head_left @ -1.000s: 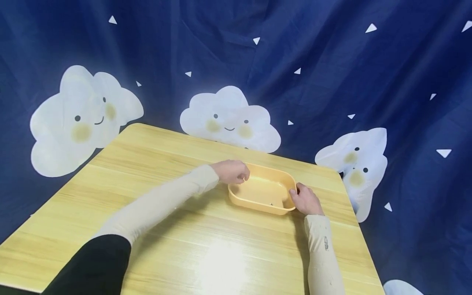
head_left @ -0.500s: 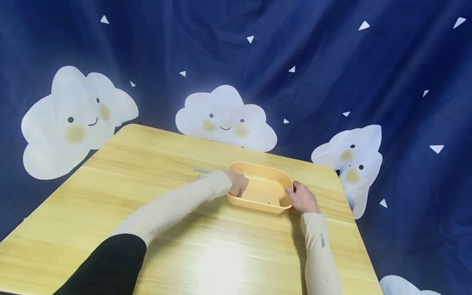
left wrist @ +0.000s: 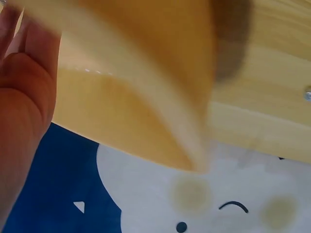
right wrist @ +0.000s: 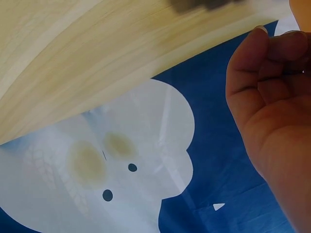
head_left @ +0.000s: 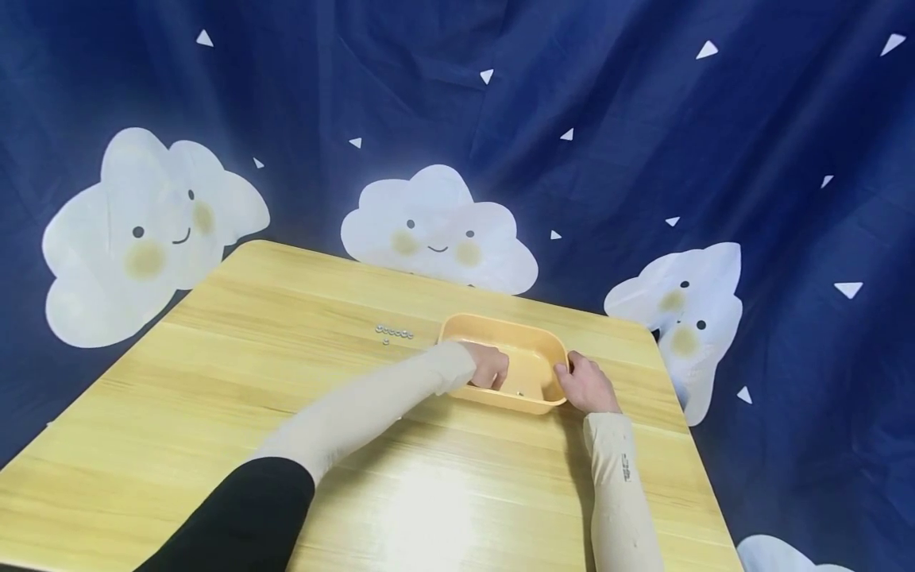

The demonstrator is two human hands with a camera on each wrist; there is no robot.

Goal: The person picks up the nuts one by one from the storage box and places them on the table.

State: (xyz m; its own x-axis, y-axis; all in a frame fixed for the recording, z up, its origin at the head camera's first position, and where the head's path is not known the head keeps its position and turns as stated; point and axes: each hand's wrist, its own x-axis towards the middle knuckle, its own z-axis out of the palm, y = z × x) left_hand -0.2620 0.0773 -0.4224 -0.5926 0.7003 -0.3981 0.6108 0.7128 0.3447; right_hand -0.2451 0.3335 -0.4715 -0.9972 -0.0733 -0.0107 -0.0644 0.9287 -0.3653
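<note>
A shallow yellow-orange plastic box (head_left: 500, 403) with rounded corners sits on the table. My left hand (head_left: 489, 365) reaches over its left wall, fingers pointing down inside. A small shiny metal piece (head_left: 519, 393) lies on the box floor near its front wall, just right of that hand and apart from it. The left wrist view shows the hand (left wrist: 26, 73) beside the blurred box wall (left wrist: 146, 63), its fingertips cut off. My right hand (head_left: 588, 384) grips the box's right wall; its fingers (right wrist: 248, 58) look curled in the right wrist view.
Left of the box, several small shiny metal pieces (head_left: 395, 332) lie in a row on the wooden table (head_left: 286, 334), with a single piece (head_left: 386, 342) in front of them. Behind the table hangs a blue curtain (head_left: 429, 79) with white clouds.
From above the box's left end, my left hand has gone down into it and moved right, closer to the metal piece. The row on the table has come into view. My right hand keeps its grip.
</note>
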